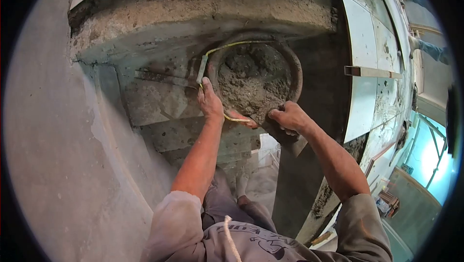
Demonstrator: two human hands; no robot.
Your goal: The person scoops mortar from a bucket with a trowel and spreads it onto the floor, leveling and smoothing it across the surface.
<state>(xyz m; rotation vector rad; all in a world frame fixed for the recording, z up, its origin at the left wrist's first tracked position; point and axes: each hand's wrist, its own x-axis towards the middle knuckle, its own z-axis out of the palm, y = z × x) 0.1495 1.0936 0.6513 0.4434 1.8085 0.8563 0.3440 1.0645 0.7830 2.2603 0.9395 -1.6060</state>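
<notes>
A dark round bucket (298, 71) full of wet grey mortar (253, 90) is in front of me, below a rough ledge. A yellow cord handle (232, 44) with a pale sleeve (202, 68) runs round its left side. My left hand (210, 101) is closed at the bucket's left side, its thumb against the sleeve and cord; its fingertips are partly hidden. With fingers curled, my right hand (291, 118) grips the bucket's near-right rim beside the mortar. Between my hands, a reddish-orange piece (239, 116) shows at the near rim; I cannot tell what it is.
A rough cement ledge (208, 8) spans the back. A grey plastered wall (53, 131) is at left. Pale tiles or boards (360, 88) and a projecting metal bar (372, 72) are at right. Another person's blue sleeve (432, 51) shows at the far right.
</notes>
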